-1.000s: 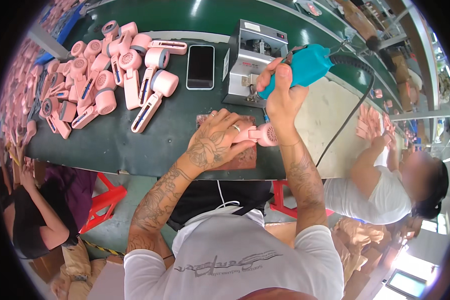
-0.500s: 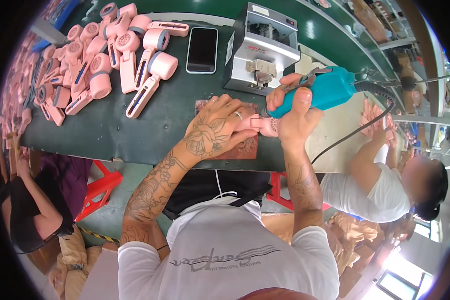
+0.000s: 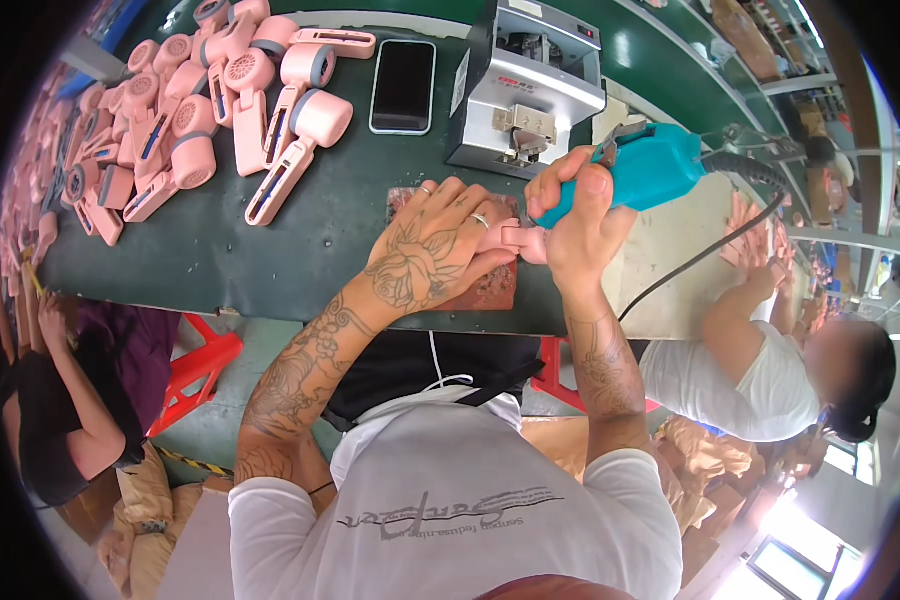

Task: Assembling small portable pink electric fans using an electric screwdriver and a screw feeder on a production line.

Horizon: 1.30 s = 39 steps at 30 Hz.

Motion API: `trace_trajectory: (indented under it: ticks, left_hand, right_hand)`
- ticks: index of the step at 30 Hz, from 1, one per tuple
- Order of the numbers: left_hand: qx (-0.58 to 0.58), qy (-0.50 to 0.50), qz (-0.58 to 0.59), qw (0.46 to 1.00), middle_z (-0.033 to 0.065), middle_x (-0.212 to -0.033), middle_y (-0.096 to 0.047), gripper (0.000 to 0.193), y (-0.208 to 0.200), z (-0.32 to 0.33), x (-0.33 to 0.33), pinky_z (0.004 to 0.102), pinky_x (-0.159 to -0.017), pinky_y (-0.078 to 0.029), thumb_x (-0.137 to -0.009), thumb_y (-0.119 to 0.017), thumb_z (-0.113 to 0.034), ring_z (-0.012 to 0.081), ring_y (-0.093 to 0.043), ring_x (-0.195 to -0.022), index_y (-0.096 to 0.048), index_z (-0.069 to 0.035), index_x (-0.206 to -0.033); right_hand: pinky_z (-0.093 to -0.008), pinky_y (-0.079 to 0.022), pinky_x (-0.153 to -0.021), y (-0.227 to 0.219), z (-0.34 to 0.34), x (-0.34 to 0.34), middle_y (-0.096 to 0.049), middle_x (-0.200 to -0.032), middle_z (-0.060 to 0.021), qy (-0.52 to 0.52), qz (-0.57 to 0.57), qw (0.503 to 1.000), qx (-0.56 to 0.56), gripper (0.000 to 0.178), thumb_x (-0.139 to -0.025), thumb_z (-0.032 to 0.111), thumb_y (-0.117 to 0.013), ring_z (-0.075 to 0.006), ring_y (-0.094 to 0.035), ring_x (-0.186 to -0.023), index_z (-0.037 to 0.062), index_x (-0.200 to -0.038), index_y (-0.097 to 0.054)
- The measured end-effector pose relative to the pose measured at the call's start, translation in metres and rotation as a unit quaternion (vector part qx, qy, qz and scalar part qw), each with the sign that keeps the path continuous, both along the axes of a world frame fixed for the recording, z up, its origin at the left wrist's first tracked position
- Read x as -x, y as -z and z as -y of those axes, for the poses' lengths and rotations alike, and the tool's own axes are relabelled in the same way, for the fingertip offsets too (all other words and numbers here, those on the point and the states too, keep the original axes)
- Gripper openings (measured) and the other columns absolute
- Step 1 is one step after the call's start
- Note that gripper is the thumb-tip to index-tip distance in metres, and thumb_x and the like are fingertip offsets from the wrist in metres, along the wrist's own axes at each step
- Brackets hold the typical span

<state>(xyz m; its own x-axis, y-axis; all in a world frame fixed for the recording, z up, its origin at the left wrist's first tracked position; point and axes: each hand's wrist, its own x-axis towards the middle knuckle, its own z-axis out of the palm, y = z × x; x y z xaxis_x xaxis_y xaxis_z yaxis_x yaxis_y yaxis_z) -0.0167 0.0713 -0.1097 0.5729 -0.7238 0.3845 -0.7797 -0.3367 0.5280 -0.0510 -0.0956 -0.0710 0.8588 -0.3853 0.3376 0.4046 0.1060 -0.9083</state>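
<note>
My left hand (image 3: 432, 245), fingers bent, presses a pink handheld fan (image 3: 516, 238) down on a reddish mat (image 3: 485, 296) on the dark green table. The hand covers most of the fan's handle; the hinge and part of the round head show at its right. My right hand (image 3: 583, 213) is wrapped round a teal electric screwdriver (image 3: 655, 178), with the thumb along its top. The tool slants down to the left above the fan's head. Its tip is hidden behind the fingers, so contact with the fan cannot be made out.
Pink fans (image 3: 185, 115) are heaped at the left. Beyond my hands lie a phone (image 3: 403, 88) and a silver-black screw feeder (image 3: 530, 95). A black cable (image 3: 705, 250) runs from the screwdriver along the right. A co-worker in white (image 3: 740, 370) sits at the right, another (image 3: 75, 410) at the left.
The view has shifted slightly, moving the table things up in the picture. My right hand and the screwdriver sit a little further left, hiding more of the fan's head. Both grips stay the same.
</note>
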Motion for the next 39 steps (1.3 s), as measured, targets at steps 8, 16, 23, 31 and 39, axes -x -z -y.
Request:
trace_trajectory:
  ticks: [8,16,23,31,39]
  left_hand:
    - [-0.047,0.013,0.004,0.999,0.0122,-0.122,-0.060,0.043,0.007,-0.006,0.000,0.0514,-0.107,-0.043,-0.099,-0.057,-0.039,0.0326,-0.055,-0.117,-0.065,-0.008,-0.128]
    - [-0.023,0.013,-0.002,1.000,0.0128,-0.121,-0.061,0.038,0.005,-0.004,0.002,0.0524,-0.106,-0.044,-0.097,-0.054,-0.029,0.0325,-0.056,-0.116,-0.066,-0.010,-0.128]
    - [-0.007,0.015,0.004,1.000,0.0120,-0.116,-0.061,0.036,0.004,-0.003,-0.002,0.0519,-0.103,-0.045,-0.094,-0.057,-0.027,0.0329,-0.056,-0.112,-0.065,-0.010,-0.126]
    - [0.010,0.015,-0.009,1.000,0.0101,-0.113,-0.061,0.034,0.000,-0.005,-0.001,0.0494,-0.099,-0.046,-0.091,-0.062,-0.021,0.0323,-0.057,-0.107,-0.070,-0.008,-0.121]
    - [0.006,0.008,0.004,1.000,0.0098,-0.115,-0.062,0.032,-0.001,-0.003,0.003,0.0495,-0.096,-0.046,-0.090,-0.063,-0.018,0.0322,-0.057,-0.107,-0.068,-0.006,-0.119]
  right_hand:
    - [-0.0274,-0.045,-0.055,-0.025,0.001,-0.035,-0.059,-0.069,-0.0042,0.070,0.038,0.996,0.038,0.037,-0.103,0.036,-0.063,-0.0135,-0.058,-0.060,-0.0009,-0.100,-0.060]
    - [-0.0307,-0.046,-0.056,-0.015,0.008,-0.058,-0.058,-0.070,-0.0058,0.080,0.065,0.989,0.106,0.037,-0.104,0.036,-0.060,-0.0161,-0.057,-0.060,-0.0004,-0.099,-0.057]
    - [-0.0337,-0.044,-0.057,-0.027,0.005,0.002,-0.054,-0.069,-0.0076,0.053,-0.036,0.996,0.063,0.063,-0.099,0.059,-0.060,-0.0177,-0.052,-0.059,-0.0042,-0.106,-0.056]
    - [-0.0348,-0.045,-0.057,-0.019,-0.001,0.029,-0.054,-0.067,-0.0080,0.039,-0.040,0.994,0.089,0.070,-0.095,0.062,-0.063,-0.0175,-0.053,-0.057,-0.0061,-0.107,-0.055]
    - [-0.0363,-0.047,-0.056,-0.002,-0.002,0.032,-0.054,-0.067,-0.0089,0.011,-0.031,0.998,0.059,0.055,-0.097,0.054,-0.065,-0.0189,-0.052,-0.058,-0.0001,-0.098,-0.052]
